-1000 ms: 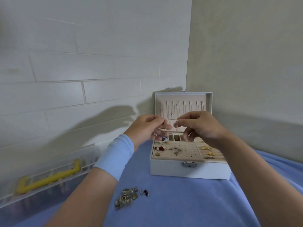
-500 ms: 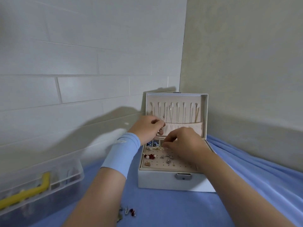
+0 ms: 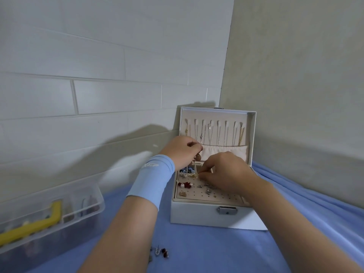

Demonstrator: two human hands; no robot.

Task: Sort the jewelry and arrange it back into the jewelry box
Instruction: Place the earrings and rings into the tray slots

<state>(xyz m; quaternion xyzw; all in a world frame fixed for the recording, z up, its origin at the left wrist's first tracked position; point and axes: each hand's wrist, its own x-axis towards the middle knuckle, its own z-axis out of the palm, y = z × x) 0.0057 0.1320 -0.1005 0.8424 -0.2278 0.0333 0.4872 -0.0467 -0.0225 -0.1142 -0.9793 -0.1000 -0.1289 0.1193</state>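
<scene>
A white jewelry box (image 3: 199, 215) stands open on the blue cloth, its lid upright with several necklaces (image 3: 216, 134) hanging inside. The perforated beige tray (image 3: 222, 197) holds red and pearl earrings (image 3: 185, 185) and small silver pieces (image 3: 208, 189). My right hand (image 3: 226, 172) hovers over the tray's back part and pinches a small gold earring (image 3: 196, 175) at its fingertips. My left hand (image 3: 182, 149), with a light blue wrist sleeve, is curled above the box's back left corner and pinches a small dangling earring (image 3: 198, 157).
A few loose earrings (image 3: 160, 253) lie on the blue cloth (image 3: 216, 249) near the front edge of view. A clear plastic bin (image 3: 49, 217) with a yellow tool inside stands at the left against the white wall. A beige wall closes the right side behind the box.
Both hands came down from in front of the lid to the tray. The right hand now pinches its earring low over the tray's back part. The view shifted, bringing the box closer.
</scene>
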